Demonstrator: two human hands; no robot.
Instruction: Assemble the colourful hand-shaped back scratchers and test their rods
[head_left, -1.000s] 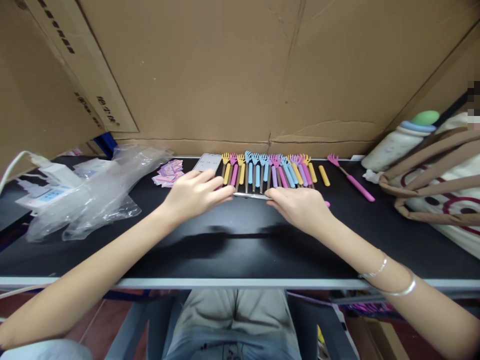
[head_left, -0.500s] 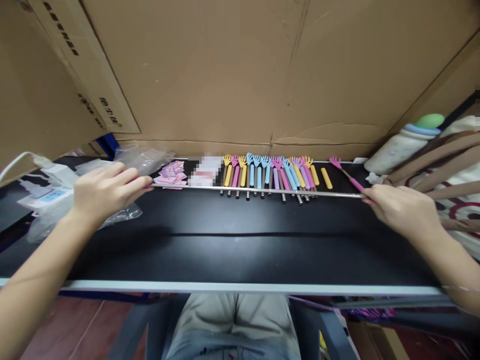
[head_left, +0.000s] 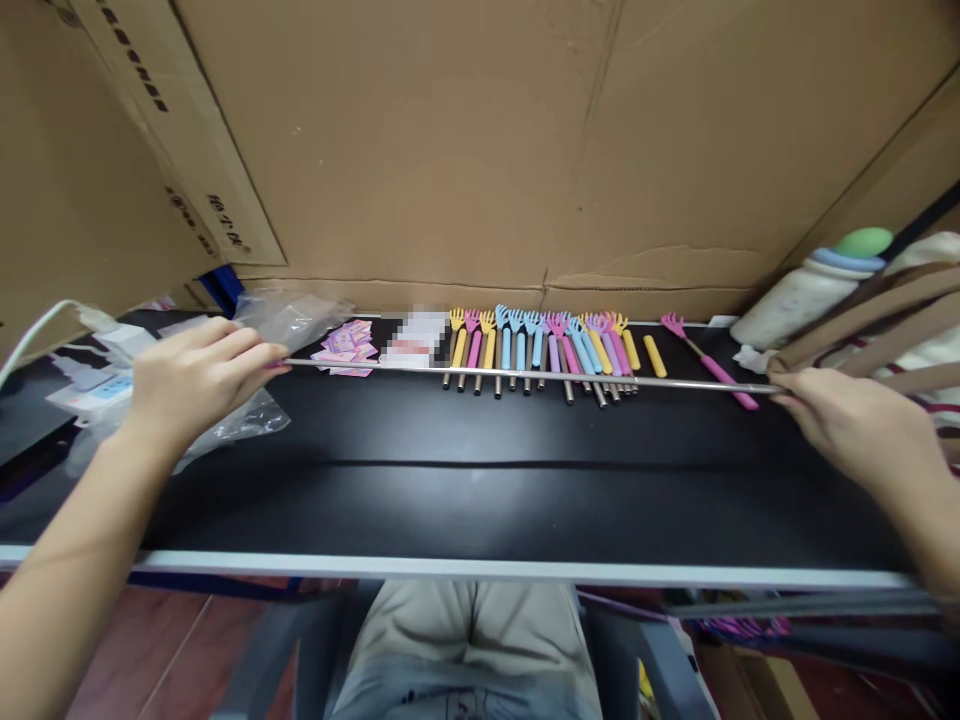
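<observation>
A long, thin telescopic metal rod (head_left: 540, 375) stretches level above the black table, its sections narrowing toward the left. My left hand (head_left: 202, 380) is closed on its left end, and my right hand (head_left: 855, 415) pinches the right end; the fingers hide both tips. Behind the rod lies a row of small back scratchers (head_left: 517, 345) with yellow, pink, blue and purple claws and grips. One pink back scratcher (head_left: 709, 362) lies apart, near my right hand, passing under the rod. A loose yellow grip (head_left: 655, 356) rests beside the row.
Pink-purple cards (head_left: 346, 345) and a blurred white packet (head_left: 412, 340) lie left of the row. Clear plastic bags (head_left: 247, 420) and a white power strip (head_left: 94, 395) are at far left. A white bottle (head_left: 795, 300) and bag (head_left: 930, 330) stand right. Cardboard (head_left: 420, 150) walls the back.
My hands have moved farther apart, the right one outward past the lone pink back scratcher. The rod between them is longer, with more of its sections drawn out.
</observation>
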